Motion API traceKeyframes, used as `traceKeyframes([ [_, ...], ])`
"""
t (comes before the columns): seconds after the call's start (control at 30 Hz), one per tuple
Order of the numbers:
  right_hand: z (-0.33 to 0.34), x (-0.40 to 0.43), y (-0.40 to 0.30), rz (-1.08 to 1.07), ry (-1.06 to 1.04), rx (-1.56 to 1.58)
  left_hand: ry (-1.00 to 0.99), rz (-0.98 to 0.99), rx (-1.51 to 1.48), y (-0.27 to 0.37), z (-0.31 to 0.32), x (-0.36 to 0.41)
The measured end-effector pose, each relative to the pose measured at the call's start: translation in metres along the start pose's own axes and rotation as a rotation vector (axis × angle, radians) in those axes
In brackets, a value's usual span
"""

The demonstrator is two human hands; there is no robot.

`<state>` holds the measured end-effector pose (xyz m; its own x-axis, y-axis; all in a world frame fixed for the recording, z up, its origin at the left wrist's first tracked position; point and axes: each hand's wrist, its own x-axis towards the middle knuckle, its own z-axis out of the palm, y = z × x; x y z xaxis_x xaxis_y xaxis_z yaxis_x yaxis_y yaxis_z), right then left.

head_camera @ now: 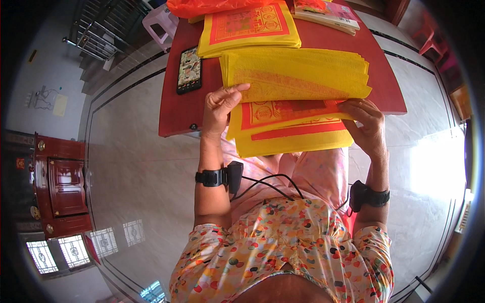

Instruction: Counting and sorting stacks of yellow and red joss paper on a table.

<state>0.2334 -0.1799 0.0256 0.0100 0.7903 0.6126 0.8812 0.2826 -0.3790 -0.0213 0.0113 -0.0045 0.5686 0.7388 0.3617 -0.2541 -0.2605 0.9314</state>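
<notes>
Yellow paper sheets with red and gold printing lie before me at the near edge of the dark red table. My left hand (225, 108) pinches the left edge of a folded-back batch of yellow sheets (295, 74), its plain side up. My right hand (363, 121) holds the right edge of the printed sheets (280, 111) beneath, thumb below and fingers on top. Under them, lower printed sheets (295, 142) stick out past the table edge over my lap. Farther back lies a stack of printed yellow paper (250, 26).
A smartphone (189, 70) with a lit screen lies on the red table (178, 113) at the left. Books (329, 17) are at the back right, a red plastic bag (219, 7) at the back. A plastic stool (163, 24) stands beyond the table. Black cables (269, 178) cross my lap.
</notes>
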Motion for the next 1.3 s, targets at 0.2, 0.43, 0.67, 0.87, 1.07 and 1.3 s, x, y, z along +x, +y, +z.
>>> traceKeyframes([
  [0.2, 0.006, 0.001, 0.000, 0.090, 0.133, 0.003, -0.106, -0.032, -0.234, 0.005, 0.001, 0.001],
  [0.43, 0.010, 0.000, -0.003, 0.315, 0.234, 0.120, -0.172, 0.078, -0.216, -0.004, -0.006, -0.001],
  [0.67, 0.008, -0.001, -0.004, 0.334, 0.331, 0.043, -0.053, -0.140, -0.029, 0.000, -0.001, -0.002],
  [0.87, 0.000, 0.002, -0.007, 0.161, 0.584, -0.189, 0.196, 0.014, -0.134, 0.020, 0.029, 0.005],
  [1.07, -0.007, 0.006, -0.020, 0.035, 0.332, 0.005, 0.121, -0.002, 0.007, 0.002, 0.009, 0.000],
  [1.3, 0.008, 0.006, -0.023, -0.004, -0.297, 0.061, 0.091, -0.072, 0.099, 0.004, 0.008, 0.000],
])
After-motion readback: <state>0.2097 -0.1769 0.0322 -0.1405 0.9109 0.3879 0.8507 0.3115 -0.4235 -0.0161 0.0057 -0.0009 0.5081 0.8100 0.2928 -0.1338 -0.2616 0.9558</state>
